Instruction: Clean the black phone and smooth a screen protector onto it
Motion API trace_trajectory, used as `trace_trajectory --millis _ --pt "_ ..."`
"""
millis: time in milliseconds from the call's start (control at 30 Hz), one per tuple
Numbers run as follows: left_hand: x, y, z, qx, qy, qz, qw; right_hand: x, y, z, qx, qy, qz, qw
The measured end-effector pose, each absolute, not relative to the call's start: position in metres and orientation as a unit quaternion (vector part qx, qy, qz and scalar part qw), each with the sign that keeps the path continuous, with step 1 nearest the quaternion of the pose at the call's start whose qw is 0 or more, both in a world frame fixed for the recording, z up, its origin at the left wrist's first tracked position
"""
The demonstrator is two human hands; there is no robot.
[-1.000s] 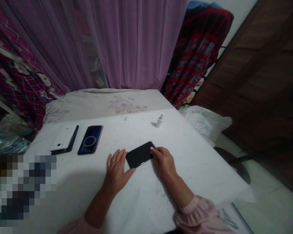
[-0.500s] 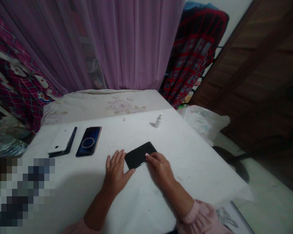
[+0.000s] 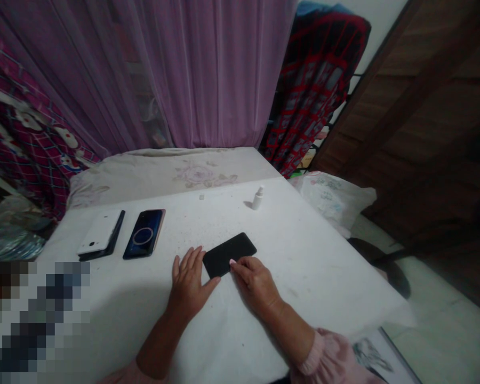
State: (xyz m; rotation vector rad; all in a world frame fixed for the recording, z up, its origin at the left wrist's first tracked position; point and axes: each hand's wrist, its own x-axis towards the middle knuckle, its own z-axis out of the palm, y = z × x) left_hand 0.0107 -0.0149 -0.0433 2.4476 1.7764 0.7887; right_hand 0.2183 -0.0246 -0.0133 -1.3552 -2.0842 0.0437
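Note:
A black smartphone (image 3: 232, 249) lies flat on the white-covered table, tilted up to the right. My left hand (image 3: 190, 280) spans its left end, thumb at the near corner and forefinger at the far one, holding it in place; the other fingers stretch out on the cloth. Between the pinched fingertips of my right hand (image 3: 258, 282) is a small pale pink piece (image 3: 232, 262), pressed at the phone's near long edge. What the piece is made of is too small to tell.
A small white spray bottle (image 3: 257, 198) stands beyond the phone. At left lie a dark blue phone (image 3: 144, 234) on another device and a white phone (image 3: 101, 232) on a dark one. A tiny pale square (image 3: 201, 197) lies farther back. A plastic bag (image 3: 330, 200) sits past the right edge.
My right hand has slid a little left along the phone's near edge with the pink piece, uncovering the phone's right corner. My left hand keeps its hold.

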Motion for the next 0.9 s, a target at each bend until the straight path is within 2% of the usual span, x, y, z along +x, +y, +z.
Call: trace_trajectory --millis 233,500,767,900 --pt "0.010 -0.014 -0.046 0.784 0.570 0.247 0.004 0.269 -0.001 -0.024 -0.601 -0.720 -0.020 0.345" --pt "0.009 -0.014 -0.045 0.788 0.563 0.248 0.000 0.219 -0.016 -0.017 -0.517 -0.791 0.021 0.328" --pt "0.010 -0.014 -0.046 0.789 0.564 0.243 0.004 0.257 0.015 -0.024 -0.602 -0.716 0.003 0.353" --pt "0.010 -0.014 -0.045 0.789 0.563 0.246 0.006 0.228 0.004 -0.021 -0.565 -0.754 -0.001 0.336"
